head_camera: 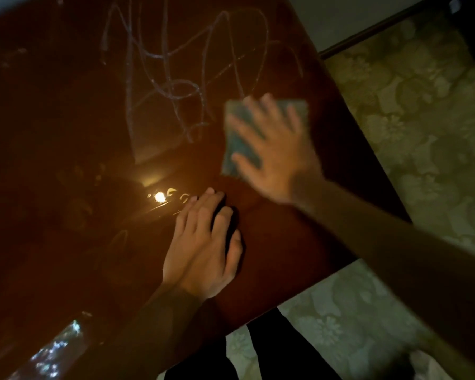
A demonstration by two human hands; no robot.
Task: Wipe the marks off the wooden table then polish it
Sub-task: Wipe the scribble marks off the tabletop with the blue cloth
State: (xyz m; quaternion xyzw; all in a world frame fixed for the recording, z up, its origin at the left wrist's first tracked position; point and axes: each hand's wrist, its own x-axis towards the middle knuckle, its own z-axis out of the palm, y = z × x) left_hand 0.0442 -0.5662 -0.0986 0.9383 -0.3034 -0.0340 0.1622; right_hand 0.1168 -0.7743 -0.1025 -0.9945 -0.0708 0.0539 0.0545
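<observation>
A dark, glossy wooden table (pixel 66 133) fills most of the view. Pale scribbled marks (pixel 176 64) loop across its far middle. My right hand (pixel 274 152) lies flat with spread fingers on a folded blue-green cloth (pixel 236 138), pressing it against the tabletop just below and right of the marks; the hand is motion-blurred. My left hand (pixel 203 248) rests flat on the table nearer to me, fingers straight and together, holding nothing.
The table's right edge (pixel 362 149) and near corner border a pale floral carpet (pixel 422 119). A lamp reflection (pixel 159 197) glares on the surface beside my left fingers. My dark trouser legs (pixel 272 352) stand at the near edge.
</observation>
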